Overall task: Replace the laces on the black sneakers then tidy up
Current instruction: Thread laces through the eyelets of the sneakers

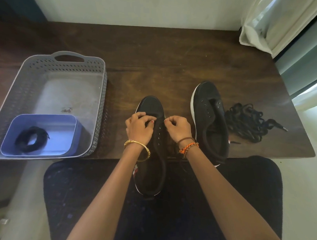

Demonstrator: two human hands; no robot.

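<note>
Dark wooden table (169, 53) against a pale wall, curtain (276, 17) at the right. Near sneaker (151, 138): black, white sole, eyelets bare, heel overhanging the table edge. Left hand (139, 126) and right hand (177, 127) curl at the foremost eyelets, fingertips pinched; lace not discernible. No legible branding. Second sneaker (209, 118) lies right of the fingers, loose black laces (247, 122) beyond it. Grey basket (97, 96) to the left holds a blue tub (72, 133) with a coiled lace (30, 138).

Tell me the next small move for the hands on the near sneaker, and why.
Probably draw the lace ends through the front eyelets: both hands, left hand and right hand, are curled at the toe end of the near sneaker, whose remaining eyelets look empty.
</note>
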